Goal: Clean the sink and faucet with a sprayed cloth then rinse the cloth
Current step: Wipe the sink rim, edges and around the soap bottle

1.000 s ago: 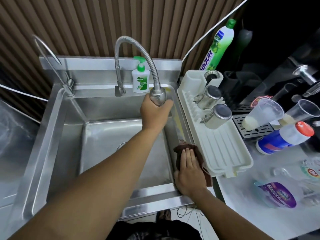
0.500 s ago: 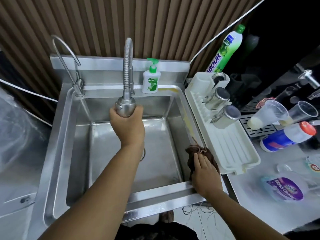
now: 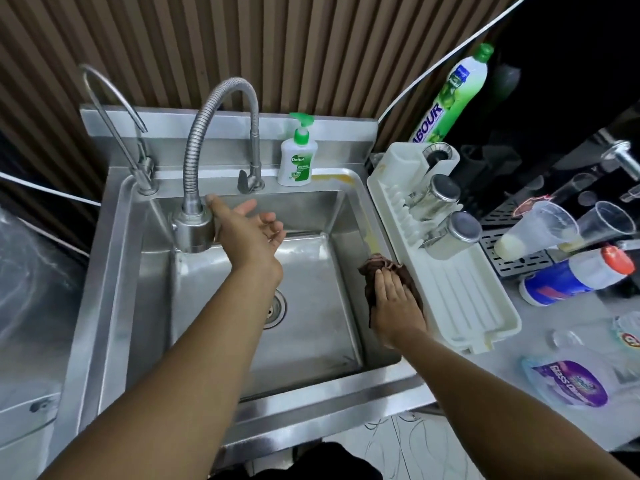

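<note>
Left hand (image 3: pixel 251 233) spread beside faucet (image 3: pixel 192 230); right hand (image 3: pixel 396 304) flat on cloth (image 3: pixel 375 268), sink (image 3: pixel 311 327) empty.

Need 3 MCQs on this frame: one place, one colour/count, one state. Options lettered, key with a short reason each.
1. Where does the cloth lie?
A. On the sink's right rim, beside the rack
B. Over the drain
C. On the faucet

2. What colour is the pump on the soap bottle?
A. Red
B. Green
C. Black

3. What is the left hand doing?
A. Clenching the cloth
B. Pressing the soap pump
C. Open, beside the faucet head

Key:
1 A: the right hand presses the brown cloth flat on the right rim, next to the white rack.
2 B: the pump and collar are green above a white body.
3 C: the fingers are spread, with the thumb side against the faucet head and no grip around it.
</note>
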The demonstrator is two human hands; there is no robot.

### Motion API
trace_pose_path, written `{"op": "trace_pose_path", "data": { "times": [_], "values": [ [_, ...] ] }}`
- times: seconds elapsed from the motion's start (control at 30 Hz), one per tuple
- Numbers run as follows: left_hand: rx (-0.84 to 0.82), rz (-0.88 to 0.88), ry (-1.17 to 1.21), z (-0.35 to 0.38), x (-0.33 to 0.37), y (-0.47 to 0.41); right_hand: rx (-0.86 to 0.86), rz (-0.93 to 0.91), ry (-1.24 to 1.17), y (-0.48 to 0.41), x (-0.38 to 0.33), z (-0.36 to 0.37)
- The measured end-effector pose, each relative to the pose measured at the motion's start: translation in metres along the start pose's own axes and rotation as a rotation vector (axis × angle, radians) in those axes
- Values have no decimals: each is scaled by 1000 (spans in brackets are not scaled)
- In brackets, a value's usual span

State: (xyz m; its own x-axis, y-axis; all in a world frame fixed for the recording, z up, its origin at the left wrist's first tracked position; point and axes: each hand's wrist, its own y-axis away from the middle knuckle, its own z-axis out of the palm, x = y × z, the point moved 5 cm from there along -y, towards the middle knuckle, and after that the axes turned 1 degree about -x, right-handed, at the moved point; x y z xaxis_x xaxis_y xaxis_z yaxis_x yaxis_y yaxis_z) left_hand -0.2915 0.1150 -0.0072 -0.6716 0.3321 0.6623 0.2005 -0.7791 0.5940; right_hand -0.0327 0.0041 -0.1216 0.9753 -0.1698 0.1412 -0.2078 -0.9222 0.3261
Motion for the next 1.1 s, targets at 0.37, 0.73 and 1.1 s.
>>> {"op": "trace_pose_path", "data": {
  "times": [0.37, 0.73, 1.1],
  "values": [
    [71, 308, -439, 21, -5, -52, 32, -103, 69, -81, -10, -31],
    [72, 620, -870, 91, 27, -106, 183, -46, -80, 5, 3, 17],
    [-87, 724, -1107, 79, 27, -180, 273, 9, 5, -92, -17, -15]
  ]
}}
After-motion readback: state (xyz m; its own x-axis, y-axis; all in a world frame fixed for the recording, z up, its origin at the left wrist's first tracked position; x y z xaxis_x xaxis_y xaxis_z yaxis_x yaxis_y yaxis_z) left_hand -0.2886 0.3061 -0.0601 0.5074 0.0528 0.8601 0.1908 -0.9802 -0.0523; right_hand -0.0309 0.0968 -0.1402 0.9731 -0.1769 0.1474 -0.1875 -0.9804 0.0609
